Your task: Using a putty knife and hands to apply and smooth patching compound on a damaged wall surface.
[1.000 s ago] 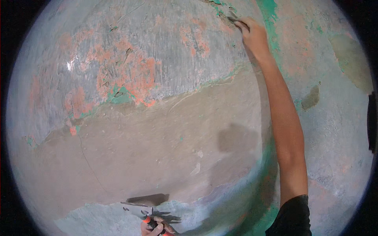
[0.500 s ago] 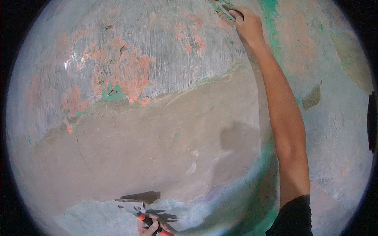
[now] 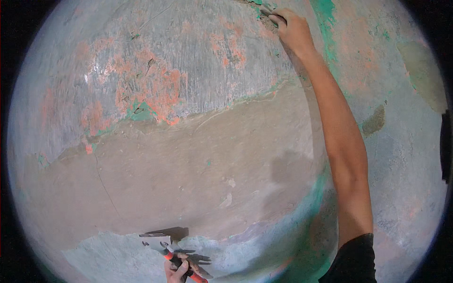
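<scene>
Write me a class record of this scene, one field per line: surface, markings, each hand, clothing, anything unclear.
Surface: weathered blue-grey painted wall
Markings: rough pink-orange patches; broad grey-brown band
Left hand: low, holding wide metal scraper with black-and-orange handle
Right hand: raised near top, holding thin dark-grey tool
Clothing: black fabric sleeve, lower right
Unclear: thin tool's kind; whether scraper touches wall

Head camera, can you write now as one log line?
left hand: holds wide scraper, low | right hand: holds thin tool, high | wall: patchy, brownish across middle
</scene>
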`<state>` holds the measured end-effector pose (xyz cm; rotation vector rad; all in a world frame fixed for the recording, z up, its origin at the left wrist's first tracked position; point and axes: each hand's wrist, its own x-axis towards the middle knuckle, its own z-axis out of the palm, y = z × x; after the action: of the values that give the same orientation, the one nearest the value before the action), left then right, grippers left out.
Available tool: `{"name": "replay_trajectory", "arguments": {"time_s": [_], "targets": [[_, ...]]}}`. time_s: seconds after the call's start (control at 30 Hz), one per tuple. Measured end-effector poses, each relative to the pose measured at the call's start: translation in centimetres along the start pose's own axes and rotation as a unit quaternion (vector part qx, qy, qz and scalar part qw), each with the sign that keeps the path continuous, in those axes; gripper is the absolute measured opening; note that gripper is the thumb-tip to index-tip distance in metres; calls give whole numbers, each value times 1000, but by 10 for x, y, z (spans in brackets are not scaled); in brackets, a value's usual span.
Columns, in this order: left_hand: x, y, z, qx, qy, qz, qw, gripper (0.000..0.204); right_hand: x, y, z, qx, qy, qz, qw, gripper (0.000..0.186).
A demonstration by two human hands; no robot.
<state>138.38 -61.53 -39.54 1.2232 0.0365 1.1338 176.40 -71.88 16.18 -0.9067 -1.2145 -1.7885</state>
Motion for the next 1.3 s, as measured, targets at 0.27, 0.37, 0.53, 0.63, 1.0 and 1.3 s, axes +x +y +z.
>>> {"name": "replay_trajectory", "arguments": {"time_s": [0.27, 0.37, 0.53, 0.63, 1.0, 1.3], "targets": [[-4, -25, 2, -22, 14, 63, 998, 22, 8, -49, -21, 75, -77, 83, 991, 26], [0, -20, 26, 19, -11, 53, 998, 18, 12, -22, -10, 47, -24, 80, 995, 23], [-6, -16, 41, 26, -13, 21, 999, 20, 13, -40, -19, 98, -55, 96, 989, 23], [-7, -21, 41, 14, -4, -4, 1000, 21, 18, -45, -17, 98, -55, 59, 992, 23], [-12, -21, 35, 2, 25, -17, 1000, 19, -8, -6, -14, 41, -19, 65, 997, 23], [4, -22, 36, -24, -22, 4, 999, 25, -36, 2, -15, 13, 25, 73, 997, 24]]}}
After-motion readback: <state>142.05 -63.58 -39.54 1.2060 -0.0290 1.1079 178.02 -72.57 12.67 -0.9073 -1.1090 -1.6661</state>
